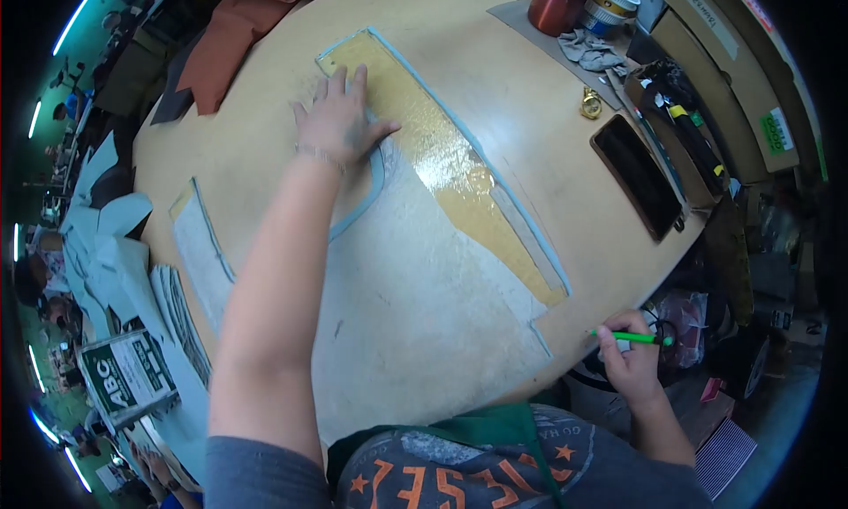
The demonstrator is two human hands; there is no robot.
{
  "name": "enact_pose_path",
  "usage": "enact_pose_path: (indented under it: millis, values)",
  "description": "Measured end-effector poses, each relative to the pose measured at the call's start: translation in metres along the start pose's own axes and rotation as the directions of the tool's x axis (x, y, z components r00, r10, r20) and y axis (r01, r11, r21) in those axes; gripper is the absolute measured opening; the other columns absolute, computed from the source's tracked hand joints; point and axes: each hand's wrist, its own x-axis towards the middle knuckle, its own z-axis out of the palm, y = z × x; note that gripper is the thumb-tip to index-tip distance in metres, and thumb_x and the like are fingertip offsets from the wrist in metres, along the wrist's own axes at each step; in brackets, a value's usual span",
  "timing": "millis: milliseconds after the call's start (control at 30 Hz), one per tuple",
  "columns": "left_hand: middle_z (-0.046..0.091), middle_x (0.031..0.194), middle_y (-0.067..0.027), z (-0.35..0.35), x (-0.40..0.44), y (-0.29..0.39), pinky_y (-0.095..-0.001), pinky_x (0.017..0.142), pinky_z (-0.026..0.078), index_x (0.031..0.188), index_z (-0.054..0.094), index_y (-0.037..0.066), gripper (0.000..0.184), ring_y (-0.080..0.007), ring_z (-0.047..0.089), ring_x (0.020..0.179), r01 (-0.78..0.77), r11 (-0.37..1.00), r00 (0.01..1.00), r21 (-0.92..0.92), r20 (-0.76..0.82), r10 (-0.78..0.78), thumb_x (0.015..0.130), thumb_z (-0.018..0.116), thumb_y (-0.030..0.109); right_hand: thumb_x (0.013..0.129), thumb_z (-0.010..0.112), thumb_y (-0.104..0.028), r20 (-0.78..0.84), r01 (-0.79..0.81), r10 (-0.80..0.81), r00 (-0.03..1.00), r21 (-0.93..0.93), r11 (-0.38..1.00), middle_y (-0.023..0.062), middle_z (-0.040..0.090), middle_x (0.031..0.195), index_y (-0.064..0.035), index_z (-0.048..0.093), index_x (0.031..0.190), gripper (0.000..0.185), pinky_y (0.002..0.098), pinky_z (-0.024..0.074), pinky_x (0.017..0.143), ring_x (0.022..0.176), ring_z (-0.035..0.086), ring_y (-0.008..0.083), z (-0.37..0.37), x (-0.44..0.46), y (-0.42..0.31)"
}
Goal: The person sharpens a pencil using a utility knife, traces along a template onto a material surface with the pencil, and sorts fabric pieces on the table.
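My left hand [340, 120] lies flat with its fingers spread, near the top of a large cut panel. The panel's pale grey sheet [397, 288] spreads across the table toward my body. A glossy yellow area [424, 129] with light blue edging runs along its right side. A narrow grey strip [521, 225] sits along that edge. Near the panel's lower right corner, my right hand [632, 359] is closed around a green pen [636, 337], its tip pointing left, apart from the panel. The panel's part under my left palm is hidden.
A smaller grey piece [203, 253] lies left of my forearm. A phone [636, 175], a gold watch [590, 103], a red tumbler [556, 6] and a tool box [676, 129] stand along the right edge. Brown leather [238, 37] and pale blue leather [106, 244] lie at left.
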Motion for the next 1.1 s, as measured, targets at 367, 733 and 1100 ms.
enact_pose_path:
  millis: [367,733,1100]
  values:
    - [0.055,0.091,-0.0179,-0.019,-0.388,-0.14,-0.032,0.073,0.044,0.1,0.052,-0.006,0.04,-0.0253,0.054,0.083,0.701,0.459,0.62,-0.545,0.149,-0.77,0.079,0.061,0.027,0.079,0.046,-0.006,-0.016,0.166,-0.168,0.986,-0.072,0.983,0.0233,0.055,0.087,0.0036,0.054,0.09,0.017,0.0392,0.0429,0.075,0.082,0.054,0.0372,0.05,0.087,0.013]
    - [0.049,0.073,-0.0059,-0.045,-0.384,-0.107,-0.0255,0.063,0.04,0.092,0.051,-0.005,0.038,-0.0144,0.046,0.066,0.594,0.481,0.579,-0.645,-0.073,-0.812,0.079,0.062,0.029,0.076,0.062,-0.023,0.171,-0.096,0.082,0.982,0.075,0.993,0.0125,0.057,0.072,0.001,0.055,0.083,0.026,0.0329,0.0443,0.062,0.067,0.055,0.0221,0.068,0.103,0.013]
    - [0.059,0.087,-0.0097,-0.008,-0.407,-0.089,-0.0248,0.071,0.042,0.104,0.039,-0.003,0.037,-0.0125,0.054,0.079,0.234,0.269,0.684,-0.934,-0.038,-0.729,0.084,0.056,0.022,0.071,0.068,-0.024,0.025,0.015,-0.012,1.0,-0.115,0.993,0.011,0.055,0.076,0.0022,0.055,0.093,0.037,0.0322,0.0458,0.063,0.065,0.055,0.0211,0.056,0.061,0.016]
